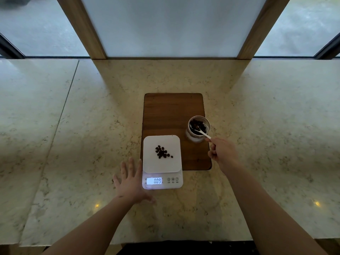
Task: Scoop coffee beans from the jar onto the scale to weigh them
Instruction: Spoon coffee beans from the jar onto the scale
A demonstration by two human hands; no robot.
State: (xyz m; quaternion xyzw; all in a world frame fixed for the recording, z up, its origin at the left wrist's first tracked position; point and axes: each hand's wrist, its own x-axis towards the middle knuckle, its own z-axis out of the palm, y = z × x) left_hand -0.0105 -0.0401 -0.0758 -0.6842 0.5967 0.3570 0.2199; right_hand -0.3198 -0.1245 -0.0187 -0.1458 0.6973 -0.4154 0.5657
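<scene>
1. The left hand [128, 179], fingers spread flat on the counter [73, 126] at lower centre, sits just beside the scale [161, 153]; a nudge could skew its reading.
2. The right hand [222, 151] pinches a spoon [202, 132] dipped into the jar [198, 128] right of centre; beans [162, 152] could spill crossing over.

One scale, one jar, one spoon, one board, two hands.

A single white scale [161, 153] stood on the counter, with one lit display [154, 180] and three round buttons [173, 179] beside it. One loose cluster of coffee beans [162, 152] lay on its platform, roughly twenty, though the exact number could not be told. There was one glass jar [198, 128] holding more beans, too many and too dark to count, one white spoon [203, 133], and one wooden board [173, 115]. Two bare hands showed: one left hand [129, 179] and one right hand [221, 151]. The stone counter [73, 126] showed two slabs meeting at one seam.
</scene>
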